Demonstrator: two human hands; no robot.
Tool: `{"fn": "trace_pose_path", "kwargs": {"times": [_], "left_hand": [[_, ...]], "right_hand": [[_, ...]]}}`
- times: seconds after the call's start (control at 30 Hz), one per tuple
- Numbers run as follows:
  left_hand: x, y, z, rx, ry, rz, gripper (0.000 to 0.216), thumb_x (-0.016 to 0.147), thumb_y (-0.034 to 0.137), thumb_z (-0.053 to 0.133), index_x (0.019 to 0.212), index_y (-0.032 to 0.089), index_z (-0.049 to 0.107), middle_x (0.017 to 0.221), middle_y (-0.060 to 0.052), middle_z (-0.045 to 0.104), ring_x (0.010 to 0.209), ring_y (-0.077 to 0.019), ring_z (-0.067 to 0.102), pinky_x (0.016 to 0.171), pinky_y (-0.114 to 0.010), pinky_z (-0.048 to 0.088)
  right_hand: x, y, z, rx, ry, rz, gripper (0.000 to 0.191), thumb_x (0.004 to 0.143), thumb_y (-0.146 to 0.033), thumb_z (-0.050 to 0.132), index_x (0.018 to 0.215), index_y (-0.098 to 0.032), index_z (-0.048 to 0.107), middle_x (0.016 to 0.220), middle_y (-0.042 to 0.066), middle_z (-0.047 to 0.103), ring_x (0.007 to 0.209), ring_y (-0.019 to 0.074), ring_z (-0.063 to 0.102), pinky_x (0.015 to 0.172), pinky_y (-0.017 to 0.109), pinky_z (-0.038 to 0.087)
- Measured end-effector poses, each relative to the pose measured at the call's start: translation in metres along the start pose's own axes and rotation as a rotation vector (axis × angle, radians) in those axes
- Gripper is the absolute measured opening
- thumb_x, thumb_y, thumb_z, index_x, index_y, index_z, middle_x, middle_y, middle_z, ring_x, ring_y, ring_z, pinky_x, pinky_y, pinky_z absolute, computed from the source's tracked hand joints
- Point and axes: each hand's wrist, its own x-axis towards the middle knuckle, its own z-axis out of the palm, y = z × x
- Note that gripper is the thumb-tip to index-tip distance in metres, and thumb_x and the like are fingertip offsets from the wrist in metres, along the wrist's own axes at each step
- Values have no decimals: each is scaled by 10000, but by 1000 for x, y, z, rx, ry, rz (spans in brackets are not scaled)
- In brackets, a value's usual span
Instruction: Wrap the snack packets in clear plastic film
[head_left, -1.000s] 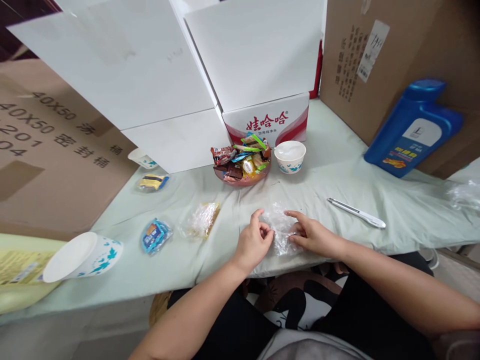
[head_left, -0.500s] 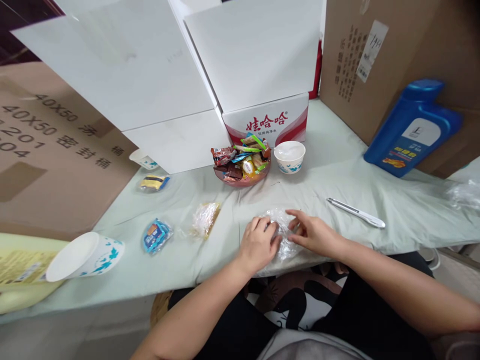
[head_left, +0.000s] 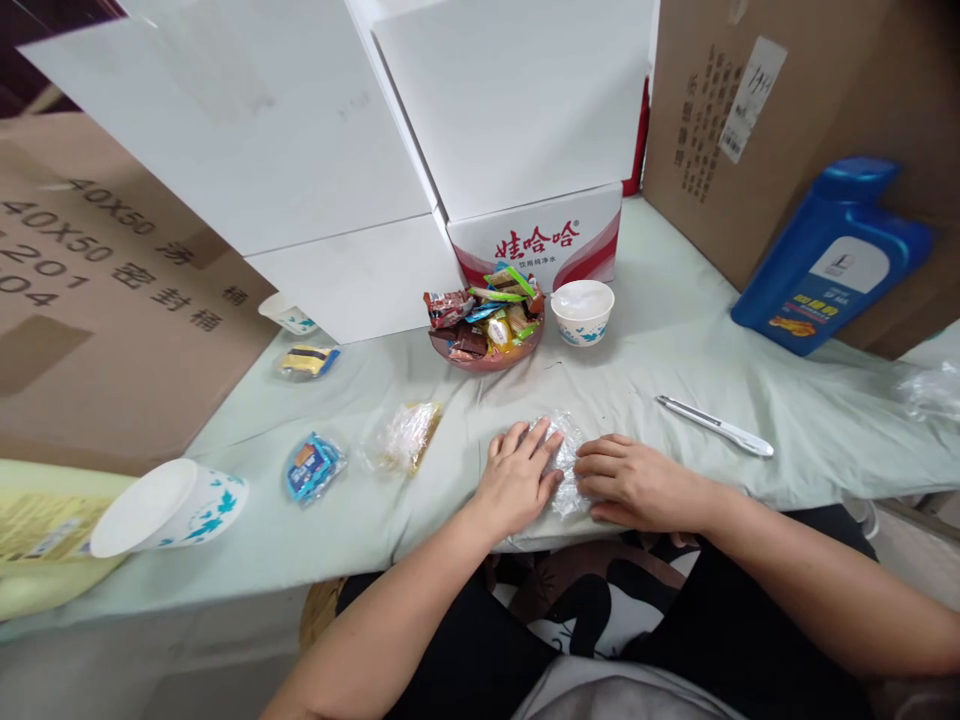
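Crumpled clear plastic wrap lies near the front edge of the cloth-covered table, between my two hands. My left hand rests palm down on its left side with the fingers spread out. From the right, my right hand lies flat with its fingertips on the wrap. Whether anything is inside the wrap I cannot tell. Left of my hands sits a plastic-wrapped yellowish piece, and beyond it a blue wrapped packet. On the right lies a white utility knife.
Behind my hands stand a bowl of wrapped snacks and a paper cup. White boxes and brown cartons line the back. A blue bottle stands right; another paper cup lies tipped at left. A yellow packet lies farther back.
My right hand has come down from raised, curled fingers to lie flat against the wrap. The fingers of my left hand have straightened and spread over it.
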Motion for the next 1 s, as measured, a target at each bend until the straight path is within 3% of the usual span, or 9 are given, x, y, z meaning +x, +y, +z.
{"fn": "trace_pose_path", "kwargs": {"times": [0.1, 0.2, 0.33, 0.43, 0.53, 0.67, 0.83, 0.93, 1.0], "left_hand": [[0, -1, -2, -28, -21, 35, 457, 945, 387, 482, 1380, 247, 477, 1494, -103, 432, 1310, -350, 395, 1027, -570, 330], [1, -2, -2, -86, -27, 113, 497, 954, 297, 447, 1439, 216, 372, 1526, -144, 373, 1350, -305, 396, 1093, -591, 231], [3, -6, 5, -146, 11, 104, 725, 844, 68, 417, 1511, 195, 163, 1533, -181, 345, 1399, -251, 368, 1135, -577, 172], [4, -10, 12, -156, 59, 90, 861, 783, 1, 386, 1530, 176, -5, 1529, -193, 347, 1420, -248, 339, 1140, -566, 199], [4, -12, 14, -176, 116, 79, 837, 836, 4, 340, 1525, 194, -95, 1523, -190, 358, 1394, -242, 386, 1132, -548, 259], [3, -12, 8, -237, 173, 141, 648, 951, 134, 334, 1533, 190, 55, 1540, -190, 320, 1417, -247, 343, 1102, -472, 362], [4, -5, 4, -125, 16, 92, 481, 937, 331, 495, 1402, 215, 455, 1475, -135, 449, 1408, -324, 335, 1097, -523, 353], [4, -3, 5, -75, 1, 35, 463, 919, 301, 527, 1373, 215, 492, 1485, -131, 437, 1411, -334, 324, 1085, -536, 367], [3, -4, 5, -78, 52, 41, 468, 916, 306, 531, 1362, 170, 492, 1503, -171, 394, 1395, -350, 346, 1064, -539, 396]], "right_hand": [[0, -5, -7, 46, 9, -58, 247, 950, -176, 418, 979, -184, 663, 1067, 119, 677, 1162, 243, 538, 992, 422, 397], [5, -8, -8, 88, -2, 5, 243, 959, -198, 395, 943, -183, 637, 889, 98, 677, 907, 212, 612, 836, 352, 441], [22, -1, -4, 48, 31, 302, 217, 975, -242, 393, 950, -163, 593, 831, 81, 664, 701, 178, 602, 649, 280, 380], [40, 8, 1, -50, 31, 559, 229, 995, -268, 375, 1001, -158, 576, 914, 103, 688, 751, 196, 643, 633, 275, 372], [54, 14, 9, -183, -34, 692, 264, 1004, -287, 342, 1038, -152, 567, 967, 137, 690, 771, 225, 669, 608, 292, 387], [59, 15, 21, -266, -82, 747, 256, 998, -262, 330, 1045, -155, 558, 982, 152, 679, 762, 246, 686, 576, 301, 395], [54, 20, 17, -252, -69, 842, 277, 999, -328, 359, 1080, -146, 551, 966, 159, 665, 788, 248, 668, 621, 313, 423], [43, 30, 9, -300, 13, 866, 253, 977, -285, 414, 1058, -124, 591, 993, 176, 643, 890, 279, 618, 732, 354, 440], [34, 34, 6, -305, 115, 764, 223, 954, -221, 446, 1044, -120, 623, 1081, 189, 623, 1017, 303, 557, 845, 396, 427]]}}
